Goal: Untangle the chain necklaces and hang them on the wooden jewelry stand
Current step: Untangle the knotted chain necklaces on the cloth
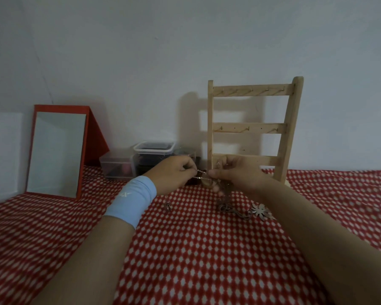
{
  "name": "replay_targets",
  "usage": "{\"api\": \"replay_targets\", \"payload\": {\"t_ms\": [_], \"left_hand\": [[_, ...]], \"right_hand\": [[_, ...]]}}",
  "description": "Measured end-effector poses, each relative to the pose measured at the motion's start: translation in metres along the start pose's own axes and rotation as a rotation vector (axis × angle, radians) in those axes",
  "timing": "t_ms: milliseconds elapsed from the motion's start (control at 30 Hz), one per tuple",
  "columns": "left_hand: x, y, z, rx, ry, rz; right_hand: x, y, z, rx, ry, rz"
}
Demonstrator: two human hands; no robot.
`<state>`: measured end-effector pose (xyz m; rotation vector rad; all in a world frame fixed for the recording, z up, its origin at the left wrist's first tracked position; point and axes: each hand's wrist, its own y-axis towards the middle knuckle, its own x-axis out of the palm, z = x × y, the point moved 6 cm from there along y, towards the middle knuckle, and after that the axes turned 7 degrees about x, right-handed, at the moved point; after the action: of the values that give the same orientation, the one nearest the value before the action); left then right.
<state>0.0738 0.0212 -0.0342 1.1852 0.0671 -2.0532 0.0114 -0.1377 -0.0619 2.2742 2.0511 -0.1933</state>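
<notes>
A wooden jewelry stand (249, 126) with three hooked bars leans against the wall at the back right; no chain hangs on its hooks. In front of its base, my left hand (174, 172) and my right hand (238, 175) each pinch a thin silver chain necklace (201, 174) stretched between them above the cloth. More chain hangs from my right hand down to a tangled heap (227, 208) on the cloth, which ends in a silver flower pendant (260, 211). A small silver piece (167, 205) lies apart to the left.
A red-framed mirror (57, 150) stands at the back left. Clear plastic boxes (141, 159) sit beside it against the wall. A red cloth with white dots (196, 260) covers the table. My left wrist wears a light blue band (132, 199).
</notes>
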Motion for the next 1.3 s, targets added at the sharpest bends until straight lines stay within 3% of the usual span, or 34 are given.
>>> {"api": "replay_targets", "payload": {"t_ms": [67,233,567,667,800,967,1067,1233,1300], "left_hand": [[-0.002,-0.001,-0.003,-0.007,0.056,-0.019],[0.000,-0.003,-0.009,-0.024,0.126,-0.091],[-0.002,-0.006,-0.011,-0.077,0.129,-0.199],[-0.001,-0.008,-0.013,-0.117,0.064,-0.262],[0.007,-0.014,-0.026,-0.218,0.007,-0.377],[0.020,-0.012,-0.044,-0.238,0.327,-0.399],[0.027,-0.005,-0.041,-0.174,0.419,-0.312],[0.044,0.000,-0.016,-0.119,-0.102,-0.179],[0.045,0.000,-0.018,-0.123,-0.175,-0.118]], "right_hand": [[-0.002,0.000,0.001,0.030,-0.042,-0.026],[-0.005,0.000,0.002,0.052,-0.401,-0.017],[0.010,-0.007,0.002,0.116,-0.691,-0.259],[0.004,-0.010,-0.006,0.119,-0.824,-0.277],[0.002,-0.009,-0.002,0.160,-0.787,-0.235],[0.011,0.001,0.021,0.114,-0.918,-0.184],[0.010,0.004,0.020,0.053,-0.866,-0.141],[0.007,0.007,0.015,-0.030,-0.762,-0.058],[0.002,0.008,0.014,-0.021,-0.628,-0.021]]}}
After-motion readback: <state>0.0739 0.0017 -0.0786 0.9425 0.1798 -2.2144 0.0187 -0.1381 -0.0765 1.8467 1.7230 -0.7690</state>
